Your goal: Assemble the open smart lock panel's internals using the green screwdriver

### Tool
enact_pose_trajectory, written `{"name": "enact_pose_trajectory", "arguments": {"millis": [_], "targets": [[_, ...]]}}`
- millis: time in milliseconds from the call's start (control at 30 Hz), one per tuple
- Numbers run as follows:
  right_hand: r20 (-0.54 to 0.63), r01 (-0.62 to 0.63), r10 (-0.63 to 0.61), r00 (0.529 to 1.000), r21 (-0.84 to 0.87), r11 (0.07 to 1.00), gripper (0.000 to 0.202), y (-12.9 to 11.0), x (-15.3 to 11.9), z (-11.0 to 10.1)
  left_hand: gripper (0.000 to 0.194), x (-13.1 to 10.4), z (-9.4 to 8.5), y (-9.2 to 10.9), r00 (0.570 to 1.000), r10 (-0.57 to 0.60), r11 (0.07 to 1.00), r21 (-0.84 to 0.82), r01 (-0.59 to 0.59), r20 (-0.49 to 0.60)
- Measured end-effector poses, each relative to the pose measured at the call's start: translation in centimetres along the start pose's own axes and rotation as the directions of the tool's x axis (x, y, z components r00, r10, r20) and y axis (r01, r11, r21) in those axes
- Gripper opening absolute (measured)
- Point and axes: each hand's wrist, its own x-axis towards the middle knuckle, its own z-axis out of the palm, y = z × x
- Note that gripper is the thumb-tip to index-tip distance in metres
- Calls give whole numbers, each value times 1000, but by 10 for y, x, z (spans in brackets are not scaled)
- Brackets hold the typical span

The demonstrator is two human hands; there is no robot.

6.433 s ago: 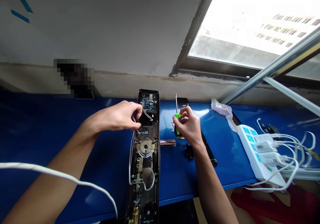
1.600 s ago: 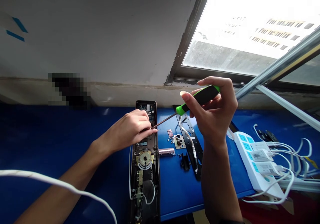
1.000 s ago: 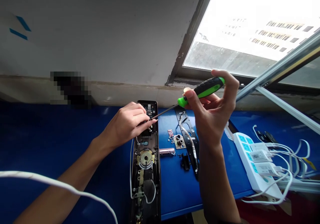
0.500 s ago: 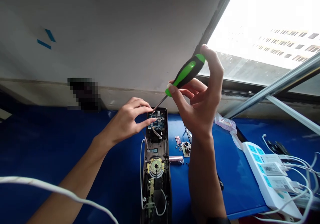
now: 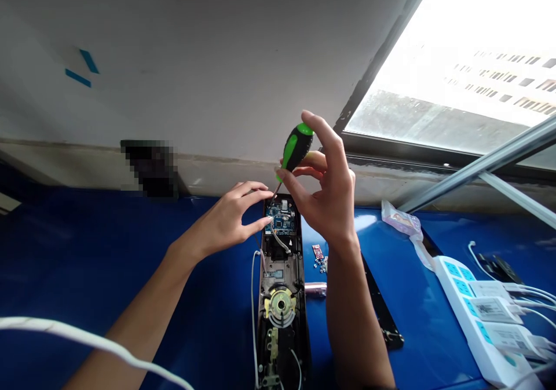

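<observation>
A screwdriver (image 5: 296, 148) with a green and black handle is pinched by my right hand (image 5: 328, 190), index finger on the butt end. Its shaft slants down to the upper left corner of a blue circuit board (image 5: 281, 219); the exact tip contact is too small to make out. The board lies at the far end of a long black open housing (image 5: 271, 262) with wires, a round metal part (image 5: 281, 304) and brackets. My left hand (image 5: 237, 213) rests at the board's left edge, thumb and forefinger apart, fingertips on either side of the screwdriver's working spot.
Right of the housing lie a small red board (image 5: 318, 252), several screws or nuts and a pinkish cylinder (image 5: 315, 289). A long black panel (image 5: 382, 306) lies partly behind my right forearm. Further right stands a white power strip (image 5: 456, 309) with plugged-in adapters. A white cable (image 5: 108, 346) crosses the lower left.
My right hand has come down and left, and the screwdriver now stands steeper over the board. The left hand stays at the board's edge. The view has shifted slightly.
</observation>
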Motion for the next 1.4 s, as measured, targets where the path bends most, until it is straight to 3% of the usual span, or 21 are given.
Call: {"name": "enact_pose_trajectory", "arguments": {"millis": [267,533,667,967,1133,1300,1400], "targets": [[27,-12,14,1000,-66,998,62,0,0,2,45,0,3,-5,1000,-20,998,-54,19,-13],[-34,24,-28,999,-120,992,64,6,0,8,48,2,6,-5,993,-107,936,-333,116,44],[-44,70,-71,996,-25,997,51,7,1,9,51,2,7,-7,992,-118,909,-397,129,54],[-173,52,-63,983,-67,996,34,3,-1,2,49,1,8,-7,994,-99,891,-441,110,48],[-56,111,-111,992,9,994,42,0,-1,-1,49,1,8,-6,995,-91,886,-451,103,48],[-201,95,-77,977,78,992,27,-1,-1,-4,47,1,9,-6,996,-93,887,-453,89,13],[-149,69,-64,987,29,997,29,-2,-1,-5,48,1,9,-6,994,-106,886,-452,103,18]]}}
